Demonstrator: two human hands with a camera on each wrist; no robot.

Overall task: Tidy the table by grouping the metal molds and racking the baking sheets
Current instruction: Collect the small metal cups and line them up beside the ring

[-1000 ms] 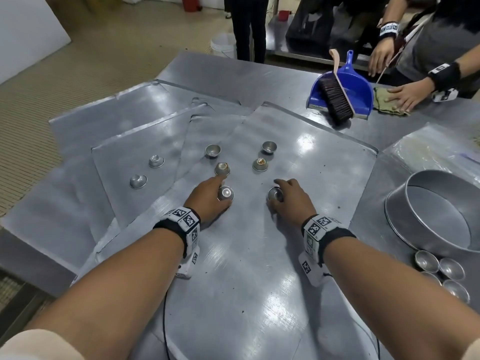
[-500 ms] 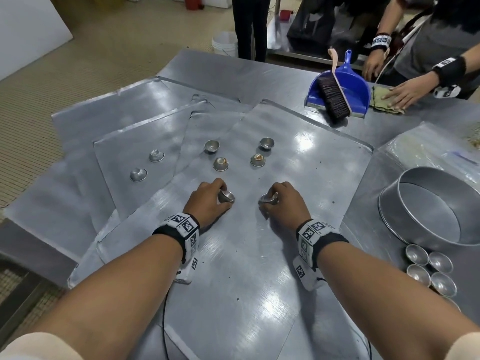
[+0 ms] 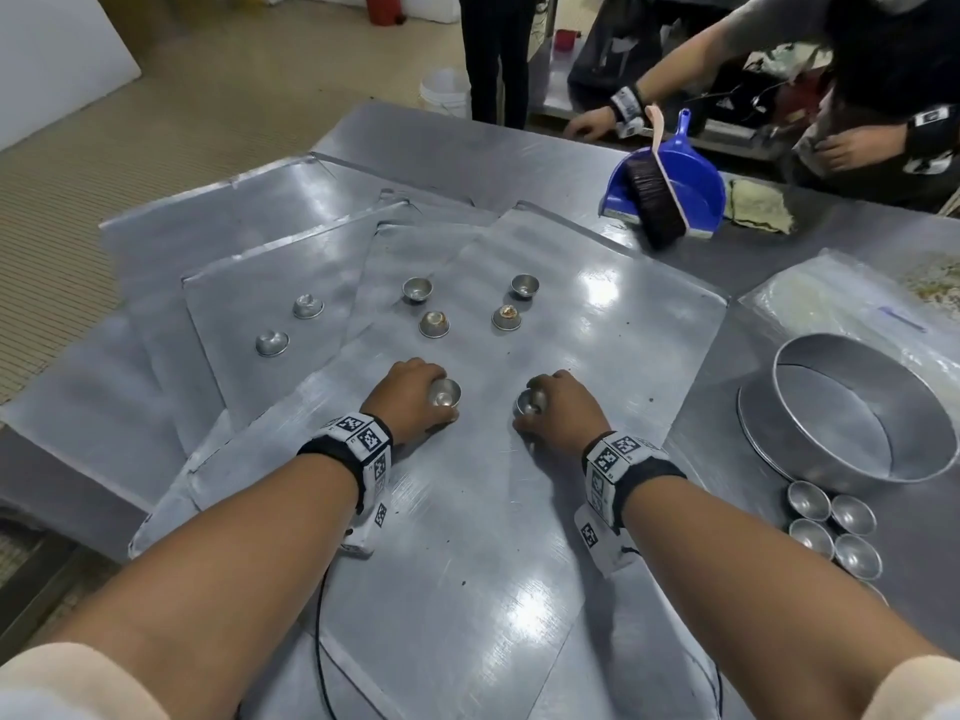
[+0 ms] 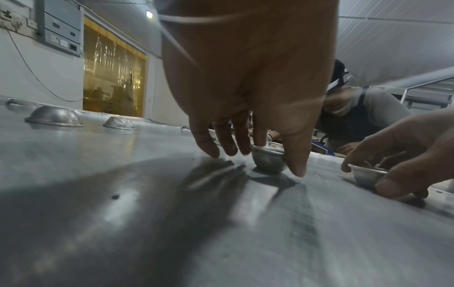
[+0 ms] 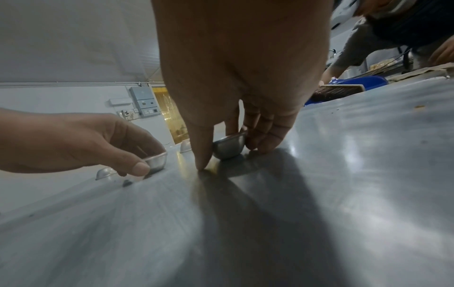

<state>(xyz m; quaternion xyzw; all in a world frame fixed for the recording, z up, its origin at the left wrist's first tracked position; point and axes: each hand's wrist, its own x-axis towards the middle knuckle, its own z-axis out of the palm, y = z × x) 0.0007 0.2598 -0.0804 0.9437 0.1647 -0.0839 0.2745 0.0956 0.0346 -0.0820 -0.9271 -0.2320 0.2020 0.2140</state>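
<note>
My left hand [image 3: 434, 396] pinches a small metal mold [image 3: 448, 393] between thumb and fingers on the top baking sheet [image 3: 467, 537]. In the left wrist view that mold [image 4: 269, 162] stands upright on the sheet. My right hand [image 3: 543, 407] grips a second mold [image 3: 527, 405], which the right wrist view shows tilted [image 5: 229, 146], one edge off the sheet. Four more molds [image 3: 434, 323] stand farther out on the same sheet. Two molds [image 3: 271, 344] lie upside down on a left sheet [image 3: 249, 283]. Several sheets overlap in a fan.
A round cake pan [image 3: 852, 407] sits at the right with a cluster of molds [image 3: 831, 522] in front of it. A blue dustpan with a brush [image 3: 670, 189] and a cloth [image 3: 758, 205] lie at the back right, where another person [image 3: 857, 70] leans in.
My right hand has tipped its mold and drawn it slightly left. My left hand stays on its mold. The other person's hands have lifted off the cloth.
</note>
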